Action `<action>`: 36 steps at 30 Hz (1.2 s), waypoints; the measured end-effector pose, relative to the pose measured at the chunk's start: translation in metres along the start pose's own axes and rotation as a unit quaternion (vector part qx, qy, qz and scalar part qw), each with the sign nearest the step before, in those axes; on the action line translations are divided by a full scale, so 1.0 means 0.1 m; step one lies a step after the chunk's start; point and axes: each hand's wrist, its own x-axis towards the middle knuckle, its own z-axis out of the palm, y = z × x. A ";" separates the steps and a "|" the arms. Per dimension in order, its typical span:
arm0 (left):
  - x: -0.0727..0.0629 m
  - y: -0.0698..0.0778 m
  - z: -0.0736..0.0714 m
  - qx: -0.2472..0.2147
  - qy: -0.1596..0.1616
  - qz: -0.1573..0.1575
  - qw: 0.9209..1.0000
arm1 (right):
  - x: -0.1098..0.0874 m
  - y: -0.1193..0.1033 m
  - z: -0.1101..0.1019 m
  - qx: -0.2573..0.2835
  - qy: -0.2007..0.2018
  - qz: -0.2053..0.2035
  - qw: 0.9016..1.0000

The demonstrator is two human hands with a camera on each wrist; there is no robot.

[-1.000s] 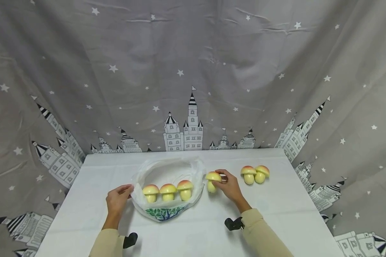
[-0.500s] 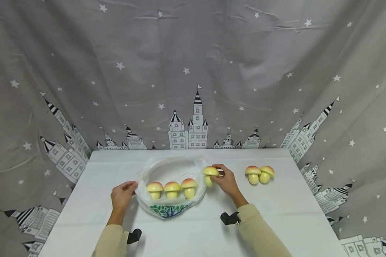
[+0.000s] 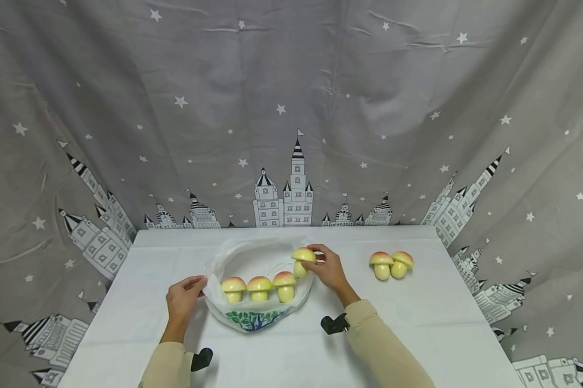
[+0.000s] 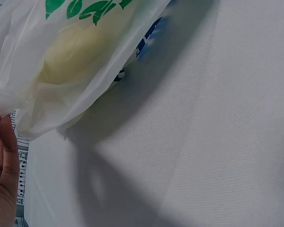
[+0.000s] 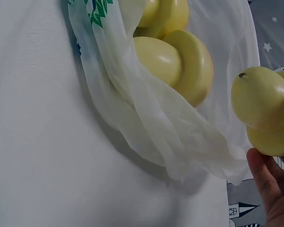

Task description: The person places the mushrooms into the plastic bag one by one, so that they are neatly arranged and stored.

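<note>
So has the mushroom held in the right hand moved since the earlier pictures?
Yes, left: in the head view, the held mushroom has moved farther from the two resting mushrooms on the table, toward the bag.

Curtained-off booth, w/ grey castle-print drapes (image 3: 335, 81) around white tbl (image 3: 267, 358)

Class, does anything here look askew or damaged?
One thing: the far-right yellow, red-tinged mushroom-shaped piece looks askew, slanting while its matching neighbour looks straight. The white plastic bag shows no obvious damage.
</note>
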 end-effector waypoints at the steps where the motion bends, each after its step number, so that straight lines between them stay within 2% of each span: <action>1: 0.00 0.00 0.00 -0.001 0.000 0.000 1.000 | 0.03 0.04 0.02 -0.003 0.000 -0.002 1.000; 6: 0.01 0.01 0.00 -0.002 -0.002 -0.002 1.000 | 0.17 0.29 0.15 -0.013 0.000 -0.003 1.000; 8: 0.01 0.01 -0.01 -0.002 -0.003 -0.003 1.000 | 0.20 0.32 0.19 -0.017 -0.003 -0.007 1.000; 19: 0.03 0.01 -0.04 -0.004 -0.007 -0.012 1.000 | 0.26 0.24 0.46 -0.030 -0.037 -0.032 0.998; 31: 0.01 -0.01 -0.06 -0.011 -0.017 -0.010 1.000 | 0.35 0.18 0.75 0.004 -0.033 -0.016 0.999; 36: 0.02 -0.02 -0.07 -0.012 -0.017 -0.006 1.000 | 0.37 0.15 0.87 0.011 -0.038 0.005 0.999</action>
